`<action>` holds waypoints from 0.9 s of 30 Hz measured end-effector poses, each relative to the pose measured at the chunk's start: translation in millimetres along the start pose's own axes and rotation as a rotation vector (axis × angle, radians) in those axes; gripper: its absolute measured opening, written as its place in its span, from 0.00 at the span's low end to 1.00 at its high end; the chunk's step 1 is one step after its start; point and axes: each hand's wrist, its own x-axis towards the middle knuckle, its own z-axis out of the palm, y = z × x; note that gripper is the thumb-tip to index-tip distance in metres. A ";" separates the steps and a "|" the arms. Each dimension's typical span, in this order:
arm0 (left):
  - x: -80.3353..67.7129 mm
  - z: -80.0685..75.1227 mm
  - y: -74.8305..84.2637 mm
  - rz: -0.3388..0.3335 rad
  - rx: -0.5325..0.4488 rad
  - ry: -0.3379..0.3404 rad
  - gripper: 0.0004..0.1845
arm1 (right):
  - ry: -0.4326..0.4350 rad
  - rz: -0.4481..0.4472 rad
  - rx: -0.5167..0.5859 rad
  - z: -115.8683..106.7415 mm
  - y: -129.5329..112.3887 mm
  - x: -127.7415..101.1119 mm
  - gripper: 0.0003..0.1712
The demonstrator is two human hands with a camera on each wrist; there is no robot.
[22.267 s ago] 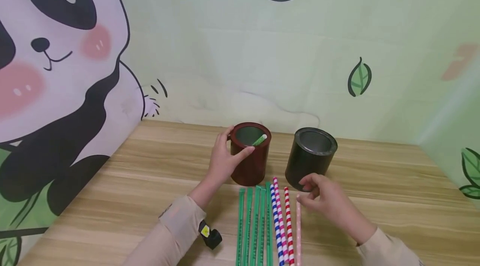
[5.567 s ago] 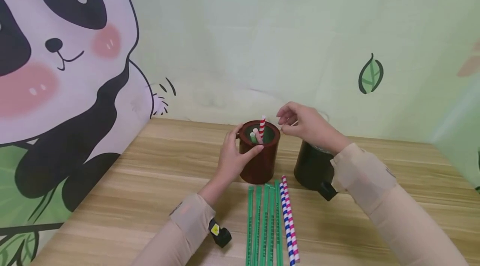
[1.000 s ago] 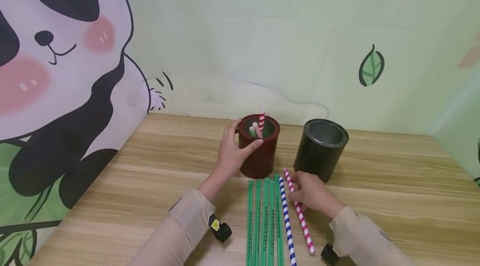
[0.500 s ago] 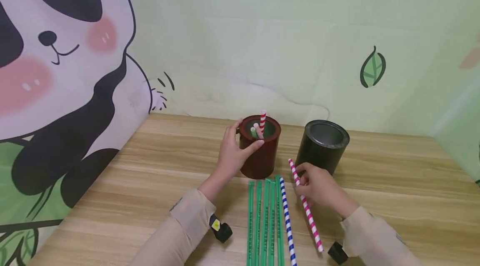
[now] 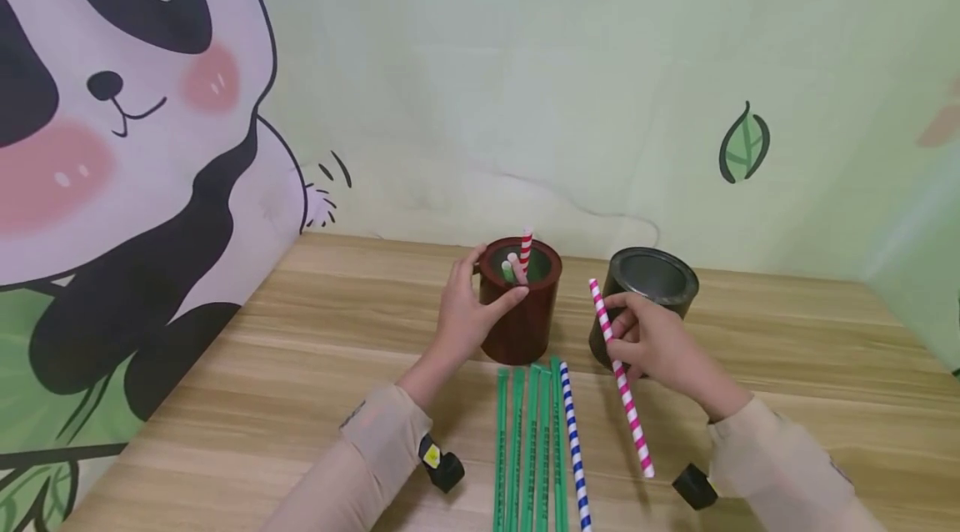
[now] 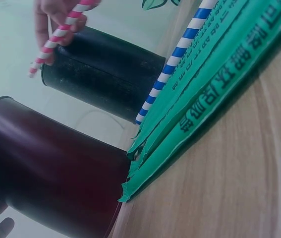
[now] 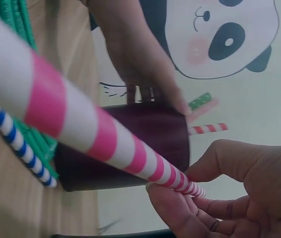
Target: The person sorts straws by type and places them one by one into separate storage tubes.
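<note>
Two cups, seven loose straws on the table (image 5: 787, 365).
Left hand (image 5: 465, 319) curled around red cup (image 5: 525, 323), which held three straws, perhaps; black cup (image 5: 652, 278) stood apart beside it. Five green wrapped straws (image 5: 525, 440) and one blue-striped straw (image 5: 573, 440) lay flat. Right hand (image 5: 656, 348) pinched the pink-striped straw (image 5: 621, 382), tilted, clear of the tabletop.

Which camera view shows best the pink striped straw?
The head view: the whole pink striped straw shows, pinched by the right hand. The right wrist view shows one blurred close stretch of it; the left wrist view shows only its tip.
</note>
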 end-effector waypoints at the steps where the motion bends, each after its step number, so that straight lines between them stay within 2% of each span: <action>1: -0.1 0.1 0.3 -0.002 0.000 0.000 0.46 | 0.004 -0.011 0.006 -2.3 -1.2 0.3 0.31; 11: -0.3 0.8 0.5 -0.022 0.002 -0.005 0.46 | 0.043 -0.106 -0.024 -21.4 -16.6 3.4 0.29; 16: 0.0 0.5 0.1 -0.017 0.007 -0.004 0.46 | 0.071 -0.161 -0.005 -33.5 -25.8 7.7 0.29; 27: -0.2 -0.2 1.6 -0.016 -0.005 -0.009 0.46 | 0.163 -0.159 -0.024 -56.4 -46.9 21.4 0.31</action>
